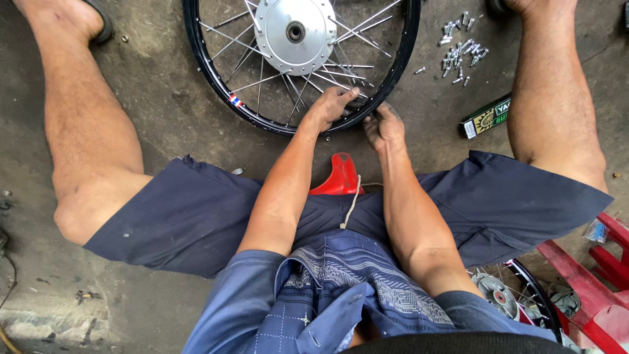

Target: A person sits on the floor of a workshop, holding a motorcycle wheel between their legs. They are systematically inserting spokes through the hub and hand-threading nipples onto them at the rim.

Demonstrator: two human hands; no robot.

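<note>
Black spoked wheel rim with silver hub [393,65] flat on concrete floor [170,98], between my knees. Left hand [331,105] pinching spoke at near rim edge; right hand [384,126] gripping rim beside it. Loose silver spoke nipples [460,54] scattered right; small green-black box [485,118] nearby. Red plastic stool [339,176] beneath me.

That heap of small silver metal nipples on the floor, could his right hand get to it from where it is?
Probably yes. The right hand rests on the black spoked wheel rim, and only bare concrete lies between it and the heap of silver nipples.
</note>
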